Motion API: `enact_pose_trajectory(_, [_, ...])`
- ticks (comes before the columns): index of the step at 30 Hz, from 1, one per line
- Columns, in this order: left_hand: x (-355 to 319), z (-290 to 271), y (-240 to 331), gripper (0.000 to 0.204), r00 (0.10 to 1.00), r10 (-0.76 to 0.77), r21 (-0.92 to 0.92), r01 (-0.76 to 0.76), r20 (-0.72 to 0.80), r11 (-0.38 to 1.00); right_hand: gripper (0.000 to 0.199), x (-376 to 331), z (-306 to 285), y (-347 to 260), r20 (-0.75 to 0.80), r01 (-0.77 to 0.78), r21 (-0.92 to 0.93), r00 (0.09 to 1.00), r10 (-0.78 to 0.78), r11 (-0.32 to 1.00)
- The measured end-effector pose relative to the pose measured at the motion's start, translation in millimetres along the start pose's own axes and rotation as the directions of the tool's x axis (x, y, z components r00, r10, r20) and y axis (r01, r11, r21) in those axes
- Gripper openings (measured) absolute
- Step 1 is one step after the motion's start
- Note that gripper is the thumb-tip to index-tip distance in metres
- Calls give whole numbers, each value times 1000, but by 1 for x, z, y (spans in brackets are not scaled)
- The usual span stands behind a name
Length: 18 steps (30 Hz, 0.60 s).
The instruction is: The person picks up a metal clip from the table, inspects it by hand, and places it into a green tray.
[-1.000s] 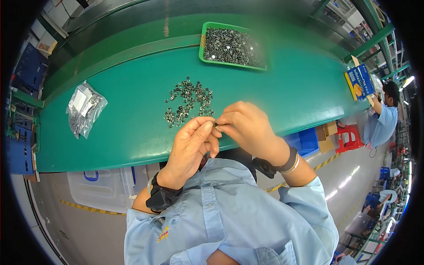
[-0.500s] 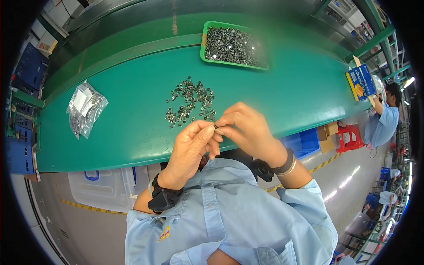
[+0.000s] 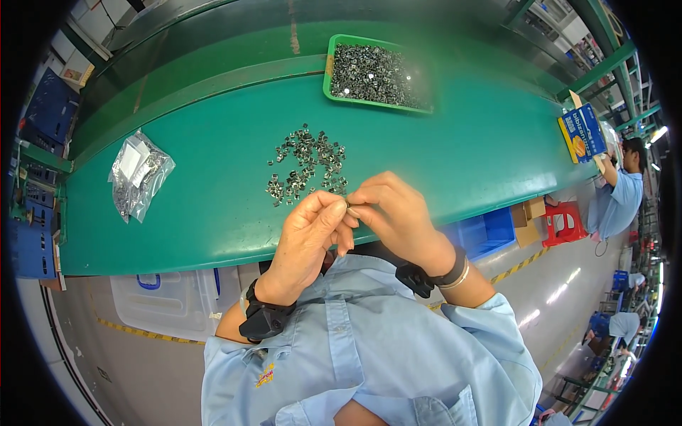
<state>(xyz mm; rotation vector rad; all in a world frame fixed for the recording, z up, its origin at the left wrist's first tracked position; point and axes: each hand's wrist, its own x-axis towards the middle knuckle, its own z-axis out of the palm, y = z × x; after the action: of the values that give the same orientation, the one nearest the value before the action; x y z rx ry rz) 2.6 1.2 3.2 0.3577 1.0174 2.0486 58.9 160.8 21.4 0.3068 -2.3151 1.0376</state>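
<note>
My left hand (image 3: 309,234) and my right hand (image 3: 394,213) meet over the near edge of the green table (image 3: 213,206), fingertips pinched together on a small metal part (image 3: 349,208). The part is mostly hidden by the fingers. Just beyond the hands lies a loose pile of small metal parts (image 3: 307,165) on the table. Both wrists carry dark bands.
A green tray (image 3: 328,71) full of small metal parts stands at the table's far side. A clear plastic bag of parts (image 3: 136,177) lies at the left. A blue and yellow box (image 3: 581,135) sits at the right end, near another person (image 3: 618,192). Blue bins stand under the table.
</note>
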Motion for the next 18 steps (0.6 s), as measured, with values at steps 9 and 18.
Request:
enact_pose_trajectory(9, [0,3,-1,18,1000,15,4,-15,-2,1000,19,-4,1,5,3,19,28,1000,-19,999])
enact_pose_trajectory(18, [1,-1,-5,16,1000,14,-26,-13,28,1000,16,-9,0,-1,1,-40,85,999,40,996])
